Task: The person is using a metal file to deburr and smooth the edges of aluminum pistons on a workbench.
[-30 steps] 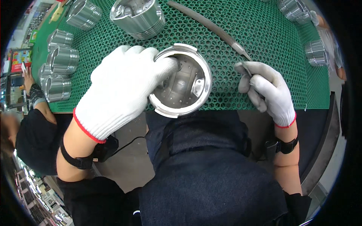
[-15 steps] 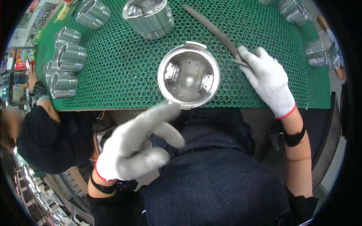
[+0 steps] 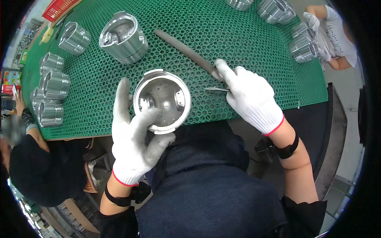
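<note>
An open-topped metal piston point(image 3: 178, 115) stands near the front edge of the green mat, its hollow inside facing up. My left hand point(image 3: 133, 139), in a white glove, is at its left side: one finger runs along the outside, another reaches over the rim into the hollow, and the thumb lies by the near rim. Gloved as well, my right hand point(image 3: 252, 97) is closed round the hidden end of a long grey file point(image 3: 184, 49) that points away to the left. A thin pointed metal blade point(image 3: 215, 89) also sticks out from under its fingers.
Another large piston point(image 3: 126, 49) stands behind, and a smaller one point(image 3: 75, 39) is farther left. Several pistons point(image 3: 55, 85) line the left edge, others point(image 3: 303, 49) the right. A person in white point(image 3: 337, 37) works at right; another in black point(image 3: 47, 162) sits at left.
My left hand has come up from below the mat's edge to the near piston. My right hand still holds the file. The whole view has turned and shifted.
</note>
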Motion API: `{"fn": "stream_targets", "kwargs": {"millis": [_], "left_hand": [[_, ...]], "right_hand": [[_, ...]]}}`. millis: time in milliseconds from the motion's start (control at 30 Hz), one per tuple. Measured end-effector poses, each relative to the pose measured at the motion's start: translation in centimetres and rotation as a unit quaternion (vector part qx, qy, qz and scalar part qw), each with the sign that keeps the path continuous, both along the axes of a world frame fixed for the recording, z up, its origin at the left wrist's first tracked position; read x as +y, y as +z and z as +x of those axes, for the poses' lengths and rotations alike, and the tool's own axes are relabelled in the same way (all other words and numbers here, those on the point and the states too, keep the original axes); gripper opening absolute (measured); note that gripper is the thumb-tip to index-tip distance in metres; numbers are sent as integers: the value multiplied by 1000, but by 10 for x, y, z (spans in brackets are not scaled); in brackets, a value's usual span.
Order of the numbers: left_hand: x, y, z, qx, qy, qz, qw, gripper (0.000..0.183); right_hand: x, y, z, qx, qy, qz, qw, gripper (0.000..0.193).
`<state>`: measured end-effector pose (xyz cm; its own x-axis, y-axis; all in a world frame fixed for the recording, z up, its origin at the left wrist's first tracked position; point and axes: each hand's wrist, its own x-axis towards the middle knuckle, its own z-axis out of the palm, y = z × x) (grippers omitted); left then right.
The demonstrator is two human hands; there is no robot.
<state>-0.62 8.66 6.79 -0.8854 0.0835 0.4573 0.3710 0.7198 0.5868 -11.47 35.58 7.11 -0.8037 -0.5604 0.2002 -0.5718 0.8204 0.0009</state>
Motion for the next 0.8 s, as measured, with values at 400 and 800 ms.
{"fn": "stream_targets", "kwargs": {"millis": [400,800], "left_hand": [[1,-18,-5,32,-35,45,998,37],[1,-16,-10,40,-52,54,996,31]], "right_hand": [[4,-3,-8,-10,40,3,999,57],[46,31,-21,-498,-87,-222,834,68]]}}
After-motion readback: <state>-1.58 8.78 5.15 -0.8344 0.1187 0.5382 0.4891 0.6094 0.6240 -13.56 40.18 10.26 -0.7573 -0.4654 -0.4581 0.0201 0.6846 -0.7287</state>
